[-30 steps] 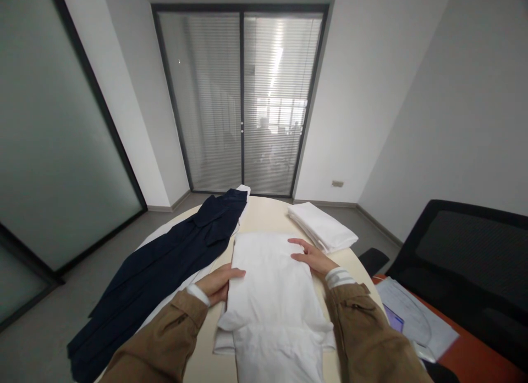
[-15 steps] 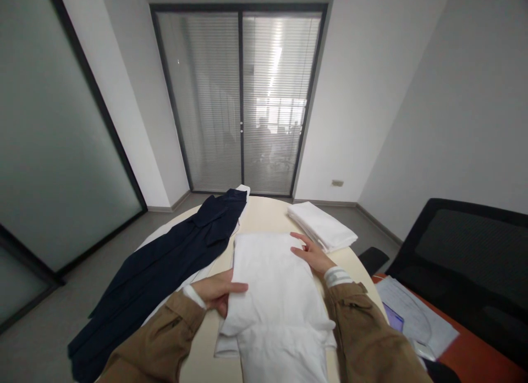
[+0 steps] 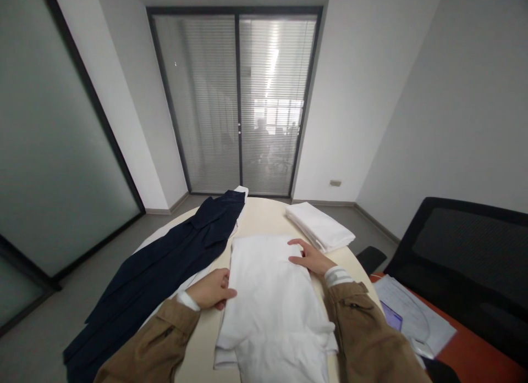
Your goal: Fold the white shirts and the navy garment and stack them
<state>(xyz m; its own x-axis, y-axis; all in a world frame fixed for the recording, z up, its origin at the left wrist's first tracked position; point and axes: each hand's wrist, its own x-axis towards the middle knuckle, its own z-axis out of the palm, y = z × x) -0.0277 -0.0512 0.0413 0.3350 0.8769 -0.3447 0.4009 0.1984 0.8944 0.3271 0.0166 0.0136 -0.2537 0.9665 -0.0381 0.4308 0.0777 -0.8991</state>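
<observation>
In front of me a white garment (image 3: 270, 287) lies folded lengthwise, its lower part wrinkled and bunched at a crosswise fold. My left hand (image 3: 211, 289) is at its left edge, thumb on top and the other fingers curled, pinching the cloth. On the upper right edge rests my right hand (image 3: 311, 257), fingers apart and touching the fabric; their undersides are hidden. Both arms wear brown sleeves with pale cuffs.
The round cream table (image 3: 264, 215) carries dark navy clothing (image 3: 165, 267) over white cloth at left. A folded white cloth (image 3: 319, 226) sits at the back right. A black mesh chair (image 3: 466, 267) stands right, with papers (image 3: 416, 311) and a phone (image 3: 391, 315) on its orange seat.
My left hand has shifted slightly left and its fingers have drawn in at the garment's edge. The right hand has barely moved. The view has shifted a little.
</observation>
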